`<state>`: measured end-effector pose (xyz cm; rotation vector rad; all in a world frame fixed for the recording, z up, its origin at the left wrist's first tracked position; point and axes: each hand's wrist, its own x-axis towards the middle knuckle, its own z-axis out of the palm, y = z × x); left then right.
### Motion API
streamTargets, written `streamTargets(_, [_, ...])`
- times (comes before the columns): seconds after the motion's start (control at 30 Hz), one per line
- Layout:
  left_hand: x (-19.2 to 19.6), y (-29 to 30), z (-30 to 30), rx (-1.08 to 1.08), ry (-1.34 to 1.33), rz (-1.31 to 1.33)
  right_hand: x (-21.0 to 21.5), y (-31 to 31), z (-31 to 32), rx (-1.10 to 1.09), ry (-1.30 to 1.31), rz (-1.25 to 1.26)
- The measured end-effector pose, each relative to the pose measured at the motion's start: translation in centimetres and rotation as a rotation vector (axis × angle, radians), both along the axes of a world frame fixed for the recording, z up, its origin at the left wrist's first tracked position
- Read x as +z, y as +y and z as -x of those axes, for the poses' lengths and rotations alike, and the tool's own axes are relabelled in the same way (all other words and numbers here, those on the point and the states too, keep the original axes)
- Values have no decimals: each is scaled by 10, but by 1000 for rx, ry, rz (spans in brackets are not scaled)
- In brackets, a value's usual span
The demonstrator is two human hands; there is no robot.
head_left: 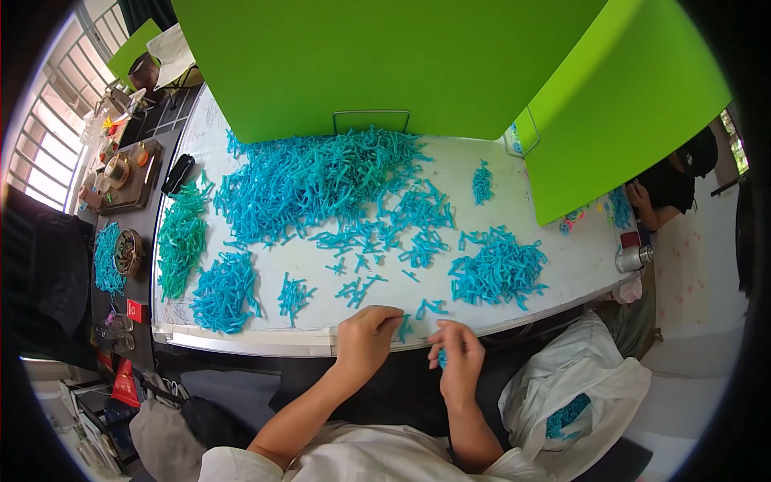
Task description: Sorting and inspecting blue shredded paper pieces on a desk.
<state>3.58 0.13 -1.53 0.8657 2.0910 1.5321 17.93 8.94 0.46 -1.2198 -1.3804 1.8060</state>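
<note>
Near the front edge of the white table, my left hand [368, 339] is closed, thumb and fingers pinched together. A small blue-green plastic piece [405, 328] shows at its fingertips. To its right, my right hand [459, 361] is curled with a small blue plastic piece [442, 358] in its fingers. A few loose blue pieces [431, 307] lie just beyond the hands. Small clusters [295, 297] are spread to the left. A larger blue heap [499, 267] sits to the right, and a big mound [313, 185] fills the far middle.
Tall green boards [385, 64] stand behind the table, one with a wire handle [371, 112]. A white bag [590, 386] holding blue pieces sits at the lower right. A dark side counter with a wooden tray [128, 177] is at left. Another person's arm [654, 209] shows at far right.
</note>
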Motion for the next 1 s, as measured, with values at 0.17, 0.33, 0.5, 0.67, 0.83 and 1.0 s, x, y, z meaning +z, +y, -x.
streamTargets(0.17, [5,10,5,-36,524,-34,6,12,7,83,232,380])
streamTargets(0.33, [63,-7,3,-115,135,-22,15,3,19,173,218,283])
streamTargets(0.5, [60,-9,-1,-219,29,120,-8,-4,23,284,134,-228])
streamTargets(0.67, [45,-16,11,-144,-589,80,12,-7,18,293,205,163])
streamTargets(0.83, [44,-3,23,-207,-725,148,5,0,9,277,138,112])
streamTargets(1.0, [21,55,57,-77,258,73,7,7,9,146,138,123])
